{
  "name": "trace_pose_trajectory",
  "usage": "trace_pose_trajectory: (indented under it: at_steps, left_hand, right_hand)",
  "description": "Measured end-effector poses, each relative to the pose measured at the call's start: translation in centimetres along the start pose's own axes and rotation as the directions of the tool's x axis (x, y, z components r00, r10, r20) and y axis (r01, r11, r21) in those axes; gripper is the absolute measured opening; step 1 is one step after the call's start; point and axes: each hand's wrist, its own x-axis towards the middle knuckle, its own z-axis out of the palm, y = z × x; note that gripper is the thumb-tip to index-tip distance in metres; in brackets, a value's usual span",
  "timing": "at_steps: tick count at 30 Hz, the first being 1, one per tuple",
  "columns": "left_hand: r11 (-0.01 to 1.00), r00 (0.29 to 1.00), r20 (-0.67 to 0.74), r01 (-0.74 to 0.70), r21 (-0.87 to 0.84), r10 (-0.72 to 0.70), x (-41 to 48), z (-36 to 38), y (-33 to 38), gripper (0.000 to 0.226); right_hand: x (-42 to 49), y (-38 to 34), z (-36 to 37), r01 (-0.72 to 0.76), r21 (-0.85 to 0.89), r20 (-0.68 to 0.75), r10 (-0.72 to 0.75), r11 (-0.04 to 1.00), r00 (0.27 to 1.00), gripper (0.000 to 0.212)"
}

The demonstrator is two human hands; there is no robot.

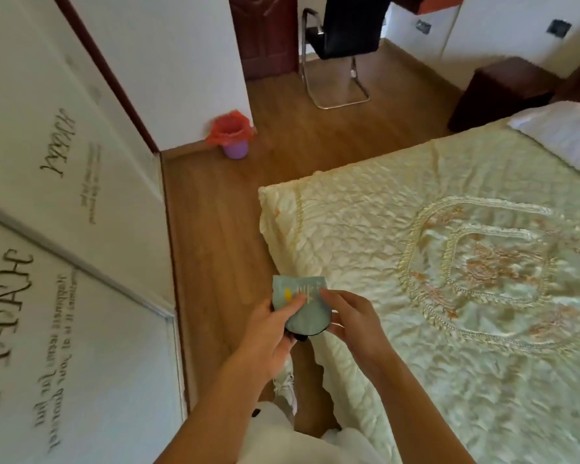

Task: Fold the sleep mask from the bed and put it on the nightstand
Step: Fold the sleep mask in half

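Note:
The sleep mask (307, 314) is pale green with a yellow mark, a light stitched pattern and a black edge, and it is folded in half. I hold it in the air over the near left edge of the bed (449, 262). My left hand (272, 333) grips its left side with the thumb on top. My right hand (352, 316) pinches its right edge. A bit of black strap hangs below the mask. The dark brown nightstand (503, 92) stands far off at the upper right, beside the head of the bed.
A wardrobe (64, 229) with printed lettering fills the left. Wood floor (215, 229) runs between it and the bed. A purple bin (233, 135) with a red bag sits by the wall corner. A black chair (342, 38) stands near the dark door. A white pillow (566, 135) lies on the bed.

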Motion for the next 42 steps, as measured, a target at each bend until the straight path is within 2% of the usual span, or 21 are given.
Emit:
trace_pose_trajectory:
  at_steps: [4, 8, 15, 19, 26, 29, 35, 42]
  left_hand:
    - [0.996, 0.992, -0.116, -0.06, -0.066, 0.052, 0.2, -3.7, 1.9, 0.06]
    - [0.988, 0.985, -0.165, -0.076, -0.132, 0.053, 1.8, -6.5, 4.0, 0.043]
    - [0.982, 0.975, -0.215, -0.086, -0.166, 0.049, 8.7, -10.7, 11.1, 0.037]
    - [0.977, 0.974, -0.213, -0.118, -0.178, 0.079, 13.9, -13.2, 17.9, 0.042]
    - [0.967, 0.973, -0.208, -0.147, -0.207, 0.104, 21.0, -16.2, 28.8, 0.044]
    - [0.967, 0.976, -0.189, -0.148, -0.207, 0.109, 23.6, -16.9, 31.7, 0.045]
    - [0.968, 0.981, -0.178, -0.121, -0.222, 0.082, 29.4, -17.5, 37.0, 0.039]
    - [0.969, 0.979, -0.183, -0.124, -0.215, 0.085, 38.5, -16.9, 44.8, 0.036]
  right_hand:
    - [1.5, -0.6, 4.1, -0.021, -0.061, 0.108, 0.027, 0.998, 0.994, 0.025]
    - [4.0, -0.9, 7.9, -0.036, -0.123, 0.188, 0.059, 0.992, 0.98, 0.022]
    - [12.6, -3.4, 15.6, -0.053, -0.2, 0.228, 0.099, 0.978, 0.969, 0.028]
    - [18.6, -6.5, 21.3, -0.041, -0.21, 0.236, 0.091, 0.977, 0.968, 0.018]
    - [27.5, -11.6, 29.9, -0.015, -0.218, 0.229, 0.066, 0.976, 0.971, 0.021]
    - [30.4, -13.0, 32.0, -0.024, -0.226, 0.24, 0.079, 0.974, 0.967, 0.018]
    - [37.4, -15.7, 35.2, -0.052, -0.234, 0.239, 0.109, 0.971, 0.965, 0.024]
    - [48.6, -19.8, 38.5, -0.075, -0.172, 0.283, 0.122, 0.982, 0.951, 0.021]
